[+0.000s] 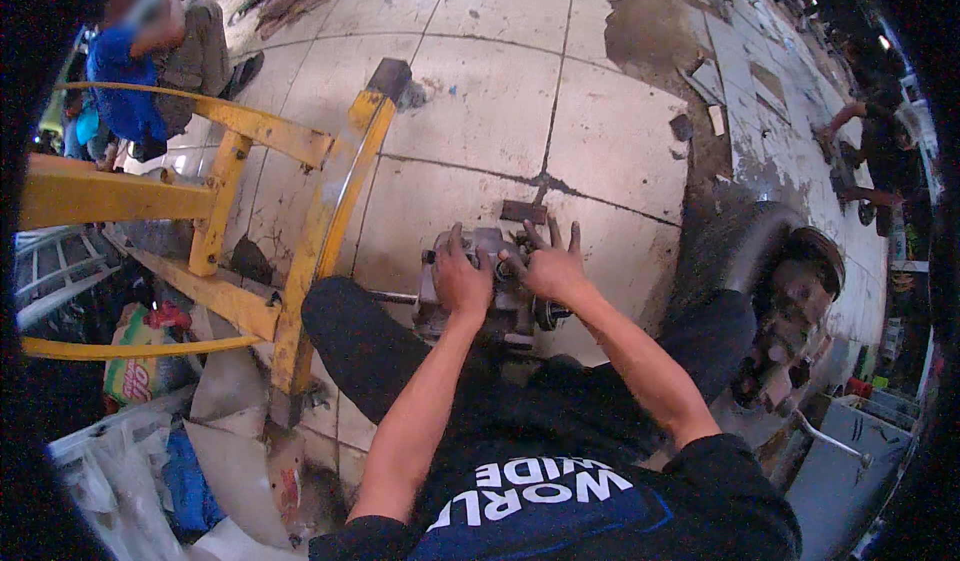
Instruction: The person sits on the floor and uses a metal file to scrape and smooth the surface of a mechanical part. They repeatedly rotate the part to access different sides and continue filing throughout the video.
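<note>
Both forearms reach forward, bent at the elbows. The left hand [462,279] lies palm-down on a dull grey, boxy metal housing [512,323], fingers loosely extended; its grip cannot be told. The right hand [553,269] spreads some fingers, others curling over the housing's right side; whether they pinch anything is unclear. The housing sits near, between the legs, on glossy, stained cream tiles [470,111]. Just beyond lies a brown rectangular block [523,212]; left stands a chipped yellow metal frame [322,246].

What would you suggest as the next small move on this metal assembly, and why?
Perhaps steady the metal assembly with the left hand: that hand lies over its left side, while the right hand reaches in at its right, so a push from there might shift it.
</note>
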{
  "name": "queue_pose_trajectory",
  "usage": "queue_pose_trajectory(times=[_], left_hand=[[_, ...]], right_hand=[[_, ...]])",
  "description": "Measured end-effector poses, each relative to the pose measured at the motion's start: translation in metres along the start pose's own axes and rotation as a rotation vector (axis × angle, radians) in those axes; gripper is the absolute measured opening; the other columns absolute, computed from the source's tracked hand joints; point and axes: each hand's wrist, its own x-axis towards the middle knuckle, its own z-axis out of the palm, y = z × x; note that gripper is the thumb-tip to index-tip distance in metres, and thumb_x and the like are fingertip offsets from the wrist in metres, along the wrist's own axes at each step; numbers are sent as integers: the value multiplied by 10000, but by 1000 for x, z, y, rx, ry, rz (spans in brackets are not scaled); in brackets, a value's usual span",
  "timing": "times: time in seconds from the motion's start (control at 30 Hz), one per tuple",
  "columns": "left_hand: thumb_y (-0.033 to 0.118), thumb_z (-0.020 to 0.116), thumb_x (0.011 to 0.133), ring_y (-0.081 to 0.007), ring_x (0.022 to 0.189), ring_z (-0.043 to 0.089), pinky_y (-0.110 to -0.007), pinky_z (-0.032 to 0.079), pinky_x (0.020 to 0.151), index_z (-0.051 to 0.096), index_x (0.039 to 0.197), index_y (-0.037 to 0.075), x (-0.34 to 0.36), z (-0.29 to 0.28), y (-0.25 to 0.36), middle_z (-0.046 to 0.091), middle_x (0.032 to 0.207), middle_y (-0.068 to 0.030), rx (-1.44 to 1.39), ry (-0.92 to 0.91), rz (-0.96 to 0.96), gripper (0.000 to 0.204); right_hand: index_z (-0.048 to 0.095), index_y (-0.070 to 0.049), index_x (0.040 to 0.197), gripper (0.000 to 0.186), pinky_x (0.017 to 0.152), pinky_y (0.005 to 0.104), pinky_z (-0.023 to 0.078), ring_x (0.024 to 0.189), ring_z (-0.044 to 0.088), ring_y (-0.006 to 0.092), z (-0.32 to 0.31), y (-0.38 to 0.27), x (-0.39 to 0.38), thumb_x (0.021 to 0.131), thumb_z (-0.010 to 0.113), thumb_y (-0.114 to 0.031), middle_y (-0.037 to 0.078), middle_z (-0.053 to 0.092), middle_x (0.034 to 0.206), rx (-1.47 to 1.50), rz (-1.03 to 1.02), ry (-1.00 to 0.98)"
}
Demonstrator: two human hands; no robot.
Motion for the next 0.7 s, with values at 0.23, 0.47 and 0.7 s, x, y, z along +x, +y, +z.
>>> queue_pose_trajectory(times=[0.23, 0.47, 0.7], left_hand=[[272, 641, 856, -357, 1179, 520, -458, 420, 984, 480, 1363, 68, -1, -9, -6, 576, 1215, -190, -9, 22, 18, 570], [263, 644, 847, -358, 1152, 534, -458, 429, 974, 496, 1336, 40, -3, -11, 3, 586, 1175, -194, -16, 23, 29, 557], [247, 637, 837, -358, 1187, 502, -467, 426, 977, 493, 1329, 33, -5, -5, 4, 584, 1168, -198, -46, 49, 33, 555]], right_hand=[[616, -96, 1296, 865, 1155, 612, -43, 1475, 158, 369, -10, -20, 5, 943, 121, -710, 180, 505, 1411, 196, 214, -256], [625, -65, 1278, 910, 1157, 605, -35, 1487, 106, 360, 8, -15, 13, 926, 123, -737, 121, 308, 1558, 192, 239, -249], [611, -32, 1277, 950, 1183, 506, 131, 1435, 290, 336, 8, 6, 9, 885, 209, -798, 172, 399, 1502, 127, 57, -139]])
